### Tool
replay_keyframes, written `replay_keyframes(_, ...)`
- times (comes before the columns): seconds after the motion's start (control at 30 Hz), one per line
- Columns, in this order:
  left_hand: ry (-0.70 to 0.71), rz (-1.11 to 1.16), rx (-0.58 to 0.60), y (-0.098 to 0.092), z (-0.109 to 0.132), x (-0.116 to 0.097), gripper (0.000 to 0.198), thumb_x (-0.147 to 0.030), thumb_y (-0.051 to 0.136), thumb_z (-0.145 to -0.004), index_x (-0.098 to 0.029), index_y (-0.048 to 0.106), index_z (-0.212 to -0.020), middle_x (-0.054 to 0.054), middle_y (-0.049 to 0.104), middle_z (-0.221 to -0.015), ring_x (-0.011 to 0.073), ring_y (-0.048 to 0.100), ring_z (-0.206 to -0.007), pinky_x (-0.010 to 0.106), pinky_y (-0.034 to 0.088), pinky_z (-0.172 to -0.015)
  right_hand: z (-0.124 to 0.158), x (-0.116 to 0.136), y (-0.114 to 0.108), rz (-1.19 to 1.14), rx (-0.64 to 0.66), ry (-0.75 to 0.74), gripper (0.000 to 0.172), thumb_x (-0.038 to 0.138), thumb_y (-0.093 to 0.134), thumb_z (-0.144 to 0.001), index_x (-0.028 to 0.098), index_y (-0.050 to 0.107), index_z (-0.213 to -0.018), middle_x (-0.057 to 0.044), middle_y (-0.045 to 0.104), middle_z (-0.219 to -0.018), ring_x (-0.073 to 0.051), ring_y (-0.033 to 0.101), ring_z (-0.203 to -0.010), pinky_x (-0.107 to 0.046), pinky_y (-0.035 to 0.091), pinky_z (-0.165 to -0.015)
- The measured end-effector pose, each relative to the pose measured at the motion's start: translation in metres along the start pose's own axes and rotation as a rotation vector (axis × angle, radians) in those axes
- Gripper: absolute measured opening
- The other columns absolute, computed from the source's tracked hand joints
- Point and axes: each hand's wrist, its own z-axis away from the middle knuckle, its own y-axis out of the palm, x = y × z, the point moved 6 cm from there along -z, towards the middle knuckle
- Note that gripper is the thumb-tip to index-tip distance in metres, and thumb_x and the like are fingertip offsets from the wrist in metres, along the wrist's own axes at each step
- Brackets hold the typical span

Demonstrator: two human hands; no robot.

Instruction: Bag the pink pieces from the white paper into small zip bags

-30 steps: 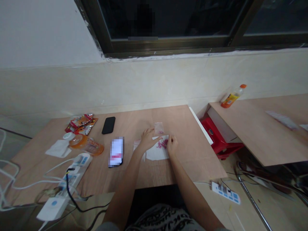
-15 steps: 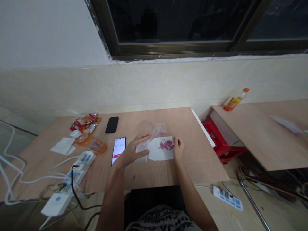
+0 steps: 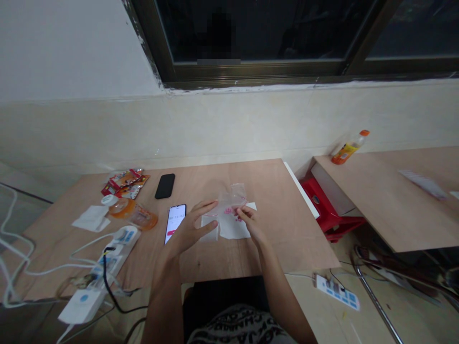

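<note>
The right hand [image 3: 253, 227] pinched the edge of a clear plastic bag [image 3: 233, 196] held just above a white paper sheet [image 3: 233, 229] on the table [image 3: 287, 243], small pink beads [image 3: 229, 211] showing beneath it, while the half-open left hand [image 3: 191, 224] reached the bag's other corner, its grip impossible to tell.

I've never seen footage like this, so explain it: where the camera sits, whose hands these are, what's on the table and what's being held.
All three pictures come from one camera worn on a person's head, looking down at their own bare hands; no machine is involved. On the wooden table lie a white paper with small pink beads, a lit phone, a black phone and a power strip. The left hand and right hand hold a clear plastic bag above the paper.
</note>
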Motion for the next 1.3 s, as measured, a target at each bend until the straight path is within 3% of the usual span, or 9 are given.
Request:
replay_keyframes(0.17, -0.054, -0.106, -0.083, 0.004, -0.006, 0.011, 0.05, -0.052, 0.057, -0.084, -0.021, 0.062, -0.123, 0.01, 0.058, -0.135, 0.0247, 0.053, -0.126, 0.045, 0.039, -0.111, 0.006, 0.014, 0.0, 0.034, 0.136, -0.041, 0.035, 0.055, 0.065, -0.08, 0.021, 0.071, -0.072, -0.006, 0.072, -0.083, -0.02, 0.063, -0.08, -0.032, 0.047, -0.075)
replay_keyframes(0.3, -0.127, -0.27, -0.196, 0.011, -0.007, 0.011, 0.056, -0.048, 0.064, -0.081, -0.022, 0.055, -0.129, 0.011, 0.055, -0.139, 0.0279, 0.049, -0.13, 0.05, 0.036, -0.111, 0.006, 0.014, 0.0, 0.108, 0.113, -0.072, 0.039, 0.056, 0.062, -0.083, 0.02, 0.07, -0.07, -0.005, 0.07, -0.073, -0.019, 0.061, -0.073, -0.031, 0.046, -0.071)
replay_keyframes(0.4, -0.129, -0.399, -0.298, 0.016, -0.007, 0.001, 0.041, -0.042, 0.066, -0.081, -0.023, 0.062, -0.117, 0.01, 0.059, -0.133, 0.0294, 0.051, -0.127, 0.052, 0.034, -0.109, 0.006, 0.014, 0.001, 0.189, 0.091, -0.082, 0.038, 0.054, 0.061, -0.084, 0.019, 0.069, -0.07, -0.004, 0.068, -0.069, -0.017, 0.059, -0.067, -0.028, 0.043, -0.064)
replay_keyframes(0.5, -0.079, -0.324, -0.172, 0.032, -0.011, -0.01, 0.024, -0.038, 0.062, -0.084, -0.021, 0.066, -0.102, 0.007, 0.069, -0.11, 0.0246, 0.063, -0.106, 0.044, 0.044, -0.099, 0.008, 0.019, 0.002, 0.255, 0.097, -0.096, 0.035, 0.049, 0.063, -0.083, 0.019, 0.066, -0.065, -0.001, 0.064, -0.063, -0.014, 0.054, -0.061, -0.025, 0.039, -0.058)
replay_keyframes(0.63, -0.101, -0.204, -0.025, 0.049, -0.013, -0.013, 0.022, -0.038, 0.055, -0.088, -0.02, 0.066, -0.087, 0.005, 0.072, -0.091, 0.0208, 0.067, -0.087, 0.035, 0.051, -0.083, 0.011, 0.03, 0.006, 0.301, 0.144, -0.134, 0.033, 0.043, 0.063, -0.084, 0.018, 0.063, -0.063, 0.0, 0.062, -0.062, -0.013, 0.053, -0.062, -0.024, 0.037, -0.058)
replay_keyframes(0.93, -0.14, -0.175, 0.008, 0.057, -0.015, -0.016, 0.021, -0.033, 0.05, -0.088, -0.02, 0.065, -0.08, 0.005, 0.072, -0.085, 0.0208, 0.066, -0.082, 0.033, 0.05, -0.077, 0.016, 0.039, 0.011, 0.444, 0.197, -0.162, 0.031, 0.039, 0.063, -0.085, 0.018, 0.059, -0.063, 0.001, 0.057, -0.061, -0.013, 0.049, -0.059, -0.024, 0.034, -0.057)
replay_keyframes(1.3, -0.129, -0.095, 0.071, 0.064, -0.013, -0.013, 0.032, -0.037, 0.041, -0.094, -0.02, 0.067, -0.086, 0.003, 0.071, -0.086, 0.0194, 0.064, -0.081, 0.031, 0.048, -0.076, 0.019, 0.04, 0.011, 0.445, 0.259, -0.14, 0.027, 0.032, 0.066, -0.082, 0.019, 0.056, -0.061, 0.002, 0.055, -0.06, -0.012, 0.048, -0.06, -0.023, 0.033, -0.057)
